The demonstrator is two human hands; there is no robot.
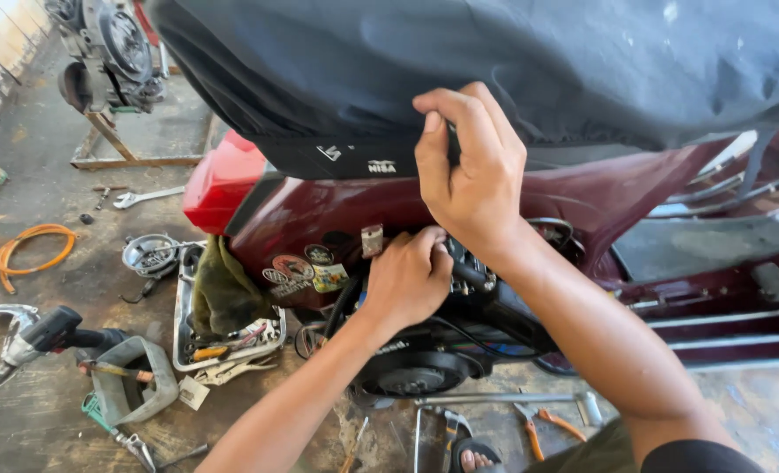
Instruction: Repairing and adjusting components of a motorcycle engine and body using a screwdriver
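- Head view: the person's right hand [470, 171] is curling around the lower edge of a dark scooter seat [495, 70], gripping it, while the left hand [407, 276] is closing its fingers on small engine parts [473, 271] inside the maroon body panel [319, 228].
- The step in hand appears to be engine-bay work; any next move likely needs the seat held clear.
- A metal tool tray [223, 337], orange-handled pliers [543, 425], a spanner [144, 198] and an orange hose [30, 250] are lying around; the seat is overhanging the opening.

Stained concrete floor [39, 412] in daylight, strewn with an orange hose [30, 250] and a wrench [147, 197].
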